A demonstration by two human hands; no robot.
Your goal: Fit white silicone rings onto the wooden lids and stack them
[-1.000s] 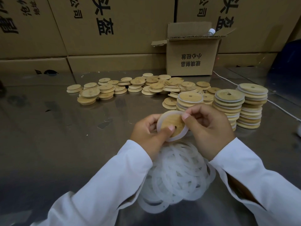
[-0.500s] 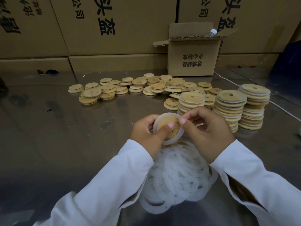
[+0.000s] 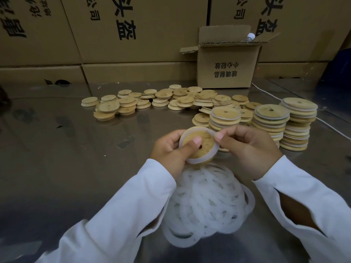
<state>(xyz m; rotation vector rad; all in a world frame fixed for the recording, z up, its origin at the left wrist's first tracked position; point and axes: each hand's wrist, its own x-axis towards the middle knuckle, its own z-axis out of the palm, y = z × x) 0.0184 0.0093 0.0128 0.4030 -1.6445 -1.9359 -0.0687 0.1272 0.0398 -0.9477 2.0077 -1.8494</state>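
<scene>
Over the last second I saw the ring go from hanging loose to hugging most of the lid, which was held just above the ring pile on the bench. The left hand gripped the lid, thumb on its face. The right hand pinched the ring's upper edge. I judged seating nearly done, with stacking next.

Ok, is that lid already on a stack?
No, the left hand grips the lid short of the stacks; the right hand pinches its ring.

head-worn view, forward and down
</scene>
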